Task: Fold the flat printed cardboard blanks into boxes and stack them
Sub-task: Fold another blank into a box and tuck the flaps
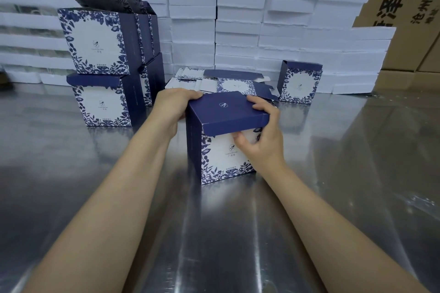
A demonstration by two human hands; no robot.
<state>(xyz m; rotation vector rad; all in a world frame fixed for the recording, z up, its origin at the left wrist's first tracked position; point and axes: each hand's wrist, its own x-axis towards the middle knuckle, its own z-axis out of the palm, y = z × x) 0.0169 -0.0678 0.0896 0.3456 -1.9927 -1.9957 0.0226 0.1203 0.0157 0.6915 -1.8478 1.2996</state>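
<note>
Gripping logo-lidded box (222, 162); carton (410, 38) reads "AH".

Brown carton (404, 19) bears large "AH" and smaller "沧州"; box (226, 162) lettering is illegible.

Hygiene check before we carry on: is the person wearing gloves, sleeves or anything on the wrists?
No. The left hand and right hand are both ungloved. No sleeve, watch or wristband shows from the wrists to the frame's edge. A small pale glint on one right finger might be a ring; it is too small to tell.
</note>
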